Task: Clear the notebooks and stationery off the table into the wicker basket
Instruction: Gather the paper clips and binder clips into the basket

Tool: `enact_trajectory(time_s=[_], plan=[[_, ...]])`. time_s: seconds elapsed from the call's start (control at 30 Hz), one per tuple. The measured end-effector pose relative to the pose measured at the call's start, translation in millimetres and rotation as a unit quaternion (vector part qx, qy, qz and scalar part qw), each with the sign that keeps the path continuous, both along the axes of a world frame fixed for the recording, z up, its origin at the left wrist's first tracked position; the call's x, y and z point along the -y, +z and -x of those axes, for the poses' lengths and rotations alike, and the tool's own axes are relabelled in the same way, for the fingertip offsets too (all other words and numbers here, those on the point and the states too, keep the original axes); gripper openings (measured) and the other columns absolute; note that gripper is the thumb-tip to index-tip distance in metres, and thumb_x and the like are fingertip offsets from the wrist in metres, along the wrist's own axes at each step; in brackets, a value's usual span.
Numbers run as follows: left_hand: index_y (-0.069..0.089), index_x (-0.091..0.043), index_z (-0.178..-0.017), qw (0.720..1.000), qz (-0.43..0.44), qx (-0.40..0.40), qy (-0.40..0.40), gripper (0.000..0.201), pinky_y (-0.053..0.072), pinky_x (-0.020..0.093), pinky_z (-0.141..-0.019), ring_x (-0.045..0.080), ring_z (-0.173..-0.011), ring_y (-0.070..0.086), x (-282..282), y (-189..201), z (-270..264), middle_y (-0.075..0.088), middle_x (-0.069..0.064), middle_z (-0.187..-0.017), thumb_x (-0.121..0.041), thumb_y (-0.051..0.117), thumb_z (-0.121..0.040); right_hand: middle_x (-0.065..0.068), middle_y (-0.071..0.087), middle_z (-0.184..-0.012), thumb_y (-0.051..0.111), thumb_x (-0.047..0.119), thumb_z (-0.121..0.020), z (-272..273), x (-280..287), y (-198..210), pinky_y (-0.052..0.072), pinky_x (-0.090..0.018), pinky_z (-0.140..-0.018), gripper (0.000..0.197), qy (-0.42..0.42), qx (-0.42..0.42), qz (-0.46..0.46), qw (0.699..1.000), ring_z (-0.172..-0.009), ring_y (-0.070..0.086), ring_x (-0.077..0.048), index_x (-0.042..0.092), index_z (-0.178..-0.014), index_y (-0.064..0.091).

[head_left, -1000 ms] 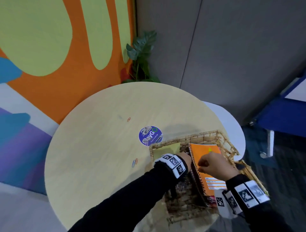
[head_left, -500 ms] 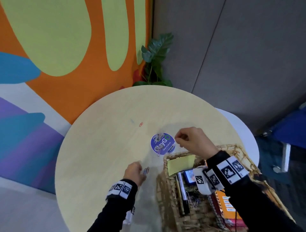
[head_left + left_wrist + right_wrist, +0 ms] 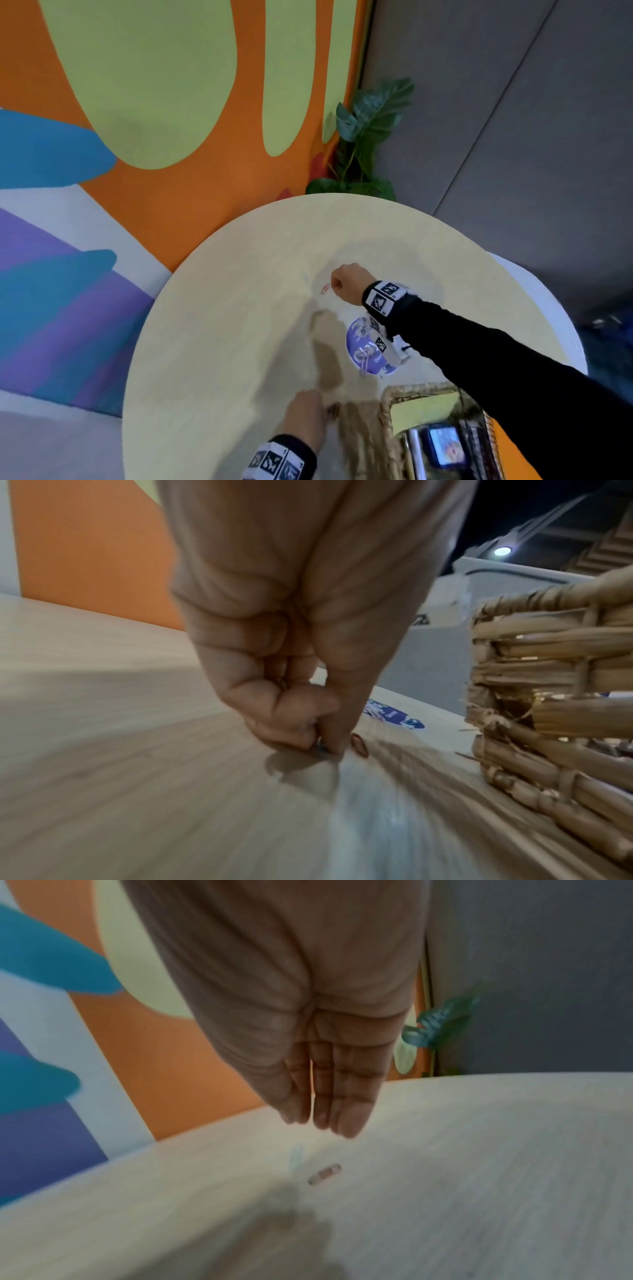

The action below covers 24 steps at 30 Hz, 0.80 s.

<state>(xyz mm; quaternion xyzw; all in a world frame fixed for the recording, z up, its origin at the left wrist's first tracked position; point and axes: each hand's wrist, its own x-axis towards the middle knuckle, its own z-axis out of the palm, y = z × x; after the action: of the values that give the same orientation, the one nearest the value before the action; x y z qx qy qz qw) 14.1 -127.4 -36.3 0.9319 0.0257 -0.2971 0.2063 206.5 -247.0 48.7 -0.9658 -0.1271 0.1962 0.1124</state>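
Hands work at two spots on the round pale wooden table (image 3: 219,342). The left hand (image 3: 306,416) is down at the near edge, just left of the wicker basket (image 3: 388,425); the left wrist view shows its thumb and forefinger curled together and pinching a small blue paper clip (image 3: 320,746) against the tabletop, with a red paper clip (image 3: 359,746) lying just beside the fingertips (image 3: 334,744), on the basket side. The right hand (image 3: 347,282) reaches out to the far middle of the table, above another red paper clip (image 3: 324,288) that lies flat on the wood just left of it. In the right wrist view its fingers (image 3: 346,1096) point down, straight and pressed side by side, with their tips just above the clip and holding nothing; from the head view the hand looks more bunched, so how far the thumb is spread cannot be told. The basket stands at the near right edge of the table and holds a yellow-green sticky-note pad (image 3: 423,407) against its far wall, a dark pen (image 3: 412,452), a small device with a lit screen (image 3: 445,445) and an orange notebook (image 3: 507,448) at its right side. A round purple sticker (image 3: 359,337) is on the tabletop between the basket and the right hand, partly under the right wrist. A leafy plant (image 3: 368,137) stands beyond the table's far edge, against the orange and green wall.
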Motion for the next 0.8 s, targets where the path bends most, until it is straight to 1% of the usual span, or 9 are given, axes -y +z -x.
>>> enact_trajectory(time_s=[0.07,0.13,0.17,0.23,0.4,0.53,0.63,0.73,0.8], plan=[[0.059,-0.009,-0.111,1.000,0.013,-0.008,0.004,0.036,0.041,0.032,-0.096,0.028,-0.119,0.054,-4.0,0.6,-0.8,0.061,0.012,-0.123,-0.037,0.045,-0.095,-0.018,0.064,-0.117,0.052,0.014,-0.092,-19.9,-3.7,-19.9,0.048,-0.034,-0.087,0.024,0.001,-0.014,0.019,1.000,-0.107,0.060,-0.034,0.002,-0.109,0.064],[0.058,-0.019,-0.085,0.999,0.038,0.000,0.013,0.024,0.042,0.032,-0.093,0.026,-0.112,0.057,-11.8,2.6,-5.1,0.064,0.009,-0.110,-0.038,0.045,-0.093,-0.018,0.056,-0.125,0.061,0.022,-0.090,-35.1,-6.3,-38.1,0.042,-0.034,-0.095,0.033,-0.001,-0.026,0.013,1.000,-0.115,0.053,-0.033,0.003,-0.117,0.057],[0.047,-0.024,-0.070,0.998,0.051,0.011,0.017,0.025,0.042,0.031,-0.089,0.025,-0.105,0.058,-16.4,2.8,-8.3,0.063,0.004,-0.097,-0.033,0.045,-0.092,-0.018,0.053,-0.127,0.062,0.022,-0.089,-40.7,-8.0,-45.1,0.041,-0.034,-0.096,0.037,-0.001,-0.031,0.009,0.999,-0.117,0.052,-0.033,0.003,-0.120,0.054],[0.029,-0.029,-0.060,0.996,0.073,0.048,0.030,0.036,0.040,0.027,-0.078,0.019,-0.087,0.053,-23.8,7.8,-14.8,0.047,-0.006,-0.072,-0.028,0.048,-0.091,-0.019,0.049,-0.130,0.060,0.015,-0.090,-48.1,-11.0,-57.3,0.042,-0.035,-0.096,0.036,0.007,-0.040,0.012,0.999,-0.116,0.052,-0.034,0.004,-0.123,0.052],[0.042,-0.032,-0.066,0.977,0.153,0.121,0.084,0.027,0.035,0.017,-0.059,0.002,-0.061,0.048,-35.5,26.2,-37.0,0.049,-0.013,-0.065,-0.024,0.057,-0.087,-0.023,0.050,-0.124,0.053,0.012,-0.091,-52.3,-15.3,-78.0,0.044,-0.035,-0.093,0.025,0.017,-0.048,0.029,0.998,-0.109,0.056,-0.035,-0.003,-0.111,0.058],[0.051,-0.024,-0.077,0.966,0.188,0.147,0.098,0.015,0.036,0.011,-0.055,0.001,-0.061,0.049,-35.3,40.9,-49.2,0.055,-0.012,-0.069,-0.021,0.060,-0.088,-0.025,0.046,-0.133,0.045,0.013,-0.097,-49.6,-15.9,-80.1,0.040,-0.037,-0.100,0.032,0.010,-0.072,0.063,0.995,-0.121,0.050,-0.035,-0.006,-0.123,0.049],[0.056,-0.022,-0.085,0.958,0.224,0.156,0.085,0.007,0.040,0.012,-0.059,0.002,-0.061,0.051,-23.8,58.8,-53.9,0.061,-0.007,-0.075,-0.017,0.061,-0.087,-0.026,0.053,-0.132,0.043,0.012,-0.099,-41.8,-10.7,-57.8,0.042,-0.037,-0.097,0.031,-0.005,-0.076,0.052,0.996,-0.121,0.052,-0.035,-0.006,-0.122,0.049],[0.058,-0.024,-0.090,0.950,0.271,0.154,0.036,0.010,0.039,0.008,-0.058,0.000,-0.056,0.050,-2.3,80.6,-50.0,0.058,-0.011,-0.068,-0.016,0.062,-0.085,-0.024,0.059,-0.121,0.050,0.011,-0.096,-26.4,5.5,-13.8,0.046,-0.038,-0.088,0.006,-0.038,-0.037,0.006,0.999,-0.112,0.057,-0.037,0.005,-0.096,0.051],[0.063,-0.022,-0.096,0.950,0.275,0.145,-0.036,0.011,0.041,0.015,-0.062,0.002,-0.057,0.051,17.9,93.7,-43.1,0.058,-0.011,-0.068,-0.018,0.063,-0.085,-0.021,0.063,-0.112,0.053,0.010,-0.093,-8.2,25.5,20.1,0.043,-0.034,-0.078,0.007,-0.062,0.001,-0.039,0.997,-0.104,0.058,-0.035,0.010,-0.087,0.048]])
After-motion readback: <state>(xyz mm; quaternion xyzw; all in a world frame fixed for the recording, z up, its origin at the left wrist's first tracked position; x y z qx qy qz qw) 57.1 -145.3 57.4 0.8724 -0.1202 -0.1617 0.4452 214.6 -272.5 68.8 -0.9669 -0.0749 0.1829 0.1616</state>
